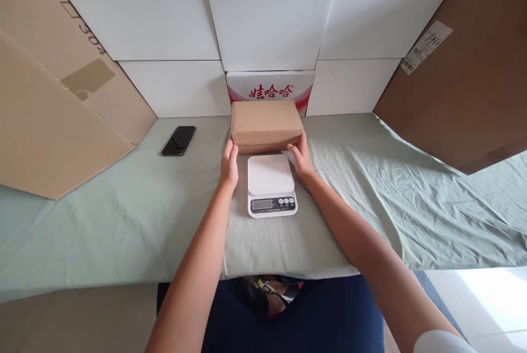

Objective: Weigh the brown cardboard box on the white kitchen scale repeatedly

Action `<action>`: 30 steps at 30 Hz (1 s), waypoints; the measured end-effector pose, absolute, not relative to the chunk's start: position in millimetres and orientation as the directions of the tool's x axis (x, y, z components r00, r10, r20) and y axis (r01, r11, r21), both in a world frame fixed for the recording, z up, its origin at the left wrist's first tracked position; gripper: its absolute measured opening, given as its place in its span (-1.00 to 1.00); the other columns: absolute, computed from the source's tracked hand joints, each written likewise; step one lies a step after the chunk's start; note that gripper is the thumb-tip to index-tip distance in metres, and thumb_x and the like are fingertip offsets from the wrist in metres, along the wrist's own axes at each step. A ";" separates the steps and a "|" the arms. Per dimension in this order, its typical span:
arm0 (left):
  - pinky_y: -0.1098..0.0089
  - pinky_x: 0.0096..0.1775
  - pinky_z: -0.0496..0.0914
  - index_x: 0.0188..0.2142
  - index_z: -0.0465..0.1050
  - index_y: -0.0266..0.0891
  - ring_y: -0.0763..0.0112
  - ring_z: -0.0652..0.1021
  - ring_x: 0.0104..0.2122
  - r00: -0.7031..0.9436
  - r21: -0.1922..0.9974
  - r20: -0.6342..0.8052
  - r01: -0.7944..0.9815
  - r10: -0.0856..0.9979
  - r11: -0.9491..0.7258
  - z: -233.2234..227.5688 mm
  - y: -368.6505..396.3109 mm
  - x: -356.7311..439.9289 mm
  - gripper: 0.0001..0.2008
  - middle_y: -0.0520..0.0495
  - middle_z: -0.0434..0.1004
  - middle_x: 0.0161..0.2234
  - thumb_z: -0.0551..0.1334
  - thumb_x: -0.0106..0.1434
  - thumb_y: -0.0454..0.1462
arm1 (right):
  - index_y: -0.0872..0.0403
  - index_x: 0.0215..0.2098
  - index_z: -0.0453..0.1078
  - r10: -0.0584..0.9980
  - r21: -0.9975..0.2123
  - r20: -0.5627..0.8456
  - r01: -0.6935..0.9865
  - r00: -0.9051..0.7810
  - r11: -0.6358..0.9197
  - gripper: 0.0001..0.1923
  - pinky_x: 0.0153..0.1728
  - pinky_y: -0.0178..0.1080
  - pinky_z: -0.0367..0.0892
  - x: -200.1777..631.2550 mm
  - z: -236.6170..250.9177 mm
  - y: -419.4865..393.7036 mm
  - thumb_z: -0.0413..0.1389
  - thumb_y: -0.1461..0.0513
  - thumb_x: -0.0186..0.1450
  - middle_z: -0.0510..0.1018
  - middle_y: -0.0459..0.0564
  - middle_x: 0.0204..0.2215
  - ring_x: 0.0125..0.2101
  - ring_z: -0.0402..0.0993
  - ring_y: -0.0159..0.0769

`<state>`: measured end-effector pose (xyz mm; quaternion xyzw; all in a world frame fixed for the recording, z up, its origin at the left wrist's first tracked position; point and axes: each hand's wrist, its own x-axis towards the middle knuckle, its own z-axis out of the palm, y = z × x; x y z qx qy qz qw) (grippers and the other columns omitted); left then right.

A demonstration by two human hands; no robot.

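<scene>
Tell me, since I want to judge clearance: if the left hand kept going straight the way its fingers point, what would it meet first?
The left hand already touches the brown cardboard box at its near left corner, so it would probably press into the box first.

Cardboard parcel (265, 124) at the centre of the cloth-covered table (123, 216), directly behind the kitchen scale (272, 184) and in front of a printed carton (269, 87) that stands against the stacked cartons (164, 12) at the back; left hand (229, 165) at the parcel's near left corner, right hand (302, 158) at its near right corner, the scale between the two hands; smartphone (178, 140) flat on the table, well to the left of the parcel; one leaning cardboard sheet (53, 117) at the far left, another cardboard sheet (465, 89) at the far right
</scene>
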<state>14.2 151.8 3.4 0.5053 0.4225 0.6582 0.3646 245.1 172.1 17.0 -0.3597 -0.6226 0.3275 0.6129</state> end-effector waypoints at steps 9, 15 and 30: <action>0.10 0.36 0.12 0.35 0.22 -0.14 0.00 0.20 0.40 -0.141 0.835 0.545 -0.001 0.827 -0.551 41.9 70.9 22.7 -0.27 -0.22 0.26 0.36 0.09 0.33 0.16 | -0.23 0.39 -0.05 0.741 -0.735 0.671 0.140 0.015 0.663 -0.21 0.37 0.18 0.10 252.7 49.2 109.7 0.08 -0.15 0.28 0.19 -0.03 0.36 0.34 0.16 0.00; 0.07 0.38 0.09 0.38 0.16 -0.15 -0.02 0.16 0.41 -0.227 0.864 0.490 -0.003 0.842 -0.503 15.1 21.8 25.3 -0.24 -0.22 0.21 0.39 0.10 0.33 0.16 | -0.16 0.36 0.01 0.798 -0.803 0.595 0.104 0.097 0.587 -0.26 0.20 0.14 0.29 246.0 30.5 63.7 0.05 -0.13 0.30 0.29 0.08 0.23 0.21 0.28 0.02; 0.07 0.38 0.09 0.36 0.21 -0.09 0.05 0.18 0.41 -0.235 0.925 0.359 -0.044 0.903 -0.379 1.6 8.5 22.2 -0.28 -0.19 0.22 0.39 0.06 0.33 0.17 | -0.17 0.33 0.04 0.833 -0.845 0.534 0.054 0.146 0.532 -0.29 0.17 0.08 0.31 241.2 17.5 46.6 0.06 -0.14 0.29 0.35 0.06 0.19 0.14 0.35 -0.02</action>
